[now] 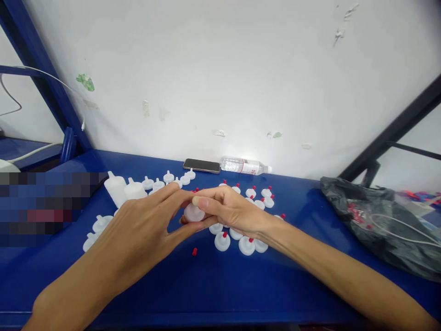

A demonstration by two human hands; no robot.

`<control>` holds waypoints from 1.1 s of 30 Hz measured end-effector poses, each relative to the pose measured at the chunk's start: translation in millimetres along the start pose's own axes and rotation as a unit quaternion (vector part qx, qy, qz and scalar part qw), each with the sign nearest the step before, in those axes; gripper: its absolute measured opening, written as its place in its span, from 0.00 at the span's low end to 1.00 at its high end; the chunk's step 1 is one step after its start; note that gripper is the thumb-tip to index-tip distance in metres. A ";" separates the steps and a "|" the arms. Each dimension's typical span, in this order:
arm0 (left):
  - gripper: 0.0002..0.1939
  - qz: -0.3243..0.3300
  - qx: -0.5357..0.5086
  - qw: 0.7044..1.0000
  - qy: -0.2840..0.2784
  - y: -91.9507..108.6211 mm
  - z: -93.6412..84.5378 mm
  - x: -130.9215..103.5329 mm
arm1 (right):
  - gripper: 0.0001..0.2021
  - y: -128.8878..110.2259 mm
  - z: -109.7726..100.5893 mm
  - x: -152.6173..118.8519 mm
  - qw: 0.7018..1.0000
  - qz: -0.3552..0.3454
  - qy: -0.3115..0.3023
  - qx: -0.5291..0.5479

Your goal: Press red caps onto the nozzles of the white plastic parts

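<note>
Over the middle of the table, both hands meet around a white nozzle cap [195,213] with a broad round base. My left hand [148,216] grips its base between the fingers and thumb. My right hand [227,209] is closed at its upper end, thumb pressed against the nozzle; whether a small red cap is under those fingers is hidden. One loose red tip cap [195,251] lies on the blue table in front of the hands. White nozzle caps with red tips [222,241] stand in a group by my right hand. Several plain white nozzle caps [102,224] stand on the left.
White squeeze bottles [117,188] lie or stand behind my left hand. A phone [201,165] and a clear water bottle [244,165] lie along the wall. A dark plastic bag [372,225] with red pieces sits at the right. Blue metal posts [51,69] rise at the left.
</note>
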State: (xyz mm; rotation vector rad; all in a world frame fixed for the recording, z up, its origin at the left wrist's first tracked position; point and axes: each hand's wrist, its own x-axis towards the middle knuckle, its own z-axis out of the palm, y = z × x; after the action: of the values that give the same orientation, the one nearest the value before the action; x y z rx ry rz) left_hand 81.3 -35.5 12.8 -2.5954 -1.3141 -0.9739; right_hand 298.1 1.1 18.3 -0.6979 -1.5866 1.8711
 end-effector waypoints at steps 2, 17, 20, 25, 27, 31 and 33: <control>0.23 0.001 -0.010 1.000 -0.002 -0.5 0.1 0.0 | 0.26 -1.8 0.6 -0.6 1.000 0.003 0.001 0.002; 0.21 -0.003 -0.045 0.998 -0.046 -7.8 5.4 -0.4 | 0.25 9.2 -2.8 0.0 1.000 0.008 0.015 0.022; 0.22 -0.003 -0.045 0.998 -0.050 -9.0 6.2 -0.6 | 0.25 11.3 -0.4 -0.2 1.000 0.005 0.022 0.017; 0.21 0.006 -0.028 0.998 -0.055 -10.5 7.5 -0.4 | 0.26 14.9 1.2 0.0 0.999 0.000 0.026 0.033; 0.20 0.001 -0.028 0.998 -0.059 -10.7 7.7 0.8 | 0.25 15.8 0.0 0.6 0.999 0.000 0.019 0.040; 0.19 -0.017 -0.070 0.996 -0.050 -8.8 3.8 2.8 | 0.23 14.0 -2.2 2.2 0.998 0.007 0.021 0.063; 0.16 -0.031 -0.105 0.993 -0.038 -5.8 -0.5 3.3 | 0.23 12.2 -1.8 2.4 0.996 0.008 0.041 0.073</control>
State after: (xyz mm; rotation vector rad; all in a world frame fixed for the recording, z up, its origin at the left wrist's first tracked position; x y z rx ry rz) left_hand 78.1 -29.7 13.9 -2.7867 -1.3867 -1.0875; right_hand 296.6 2.6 5.9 -0.7157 -1.3828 1.9226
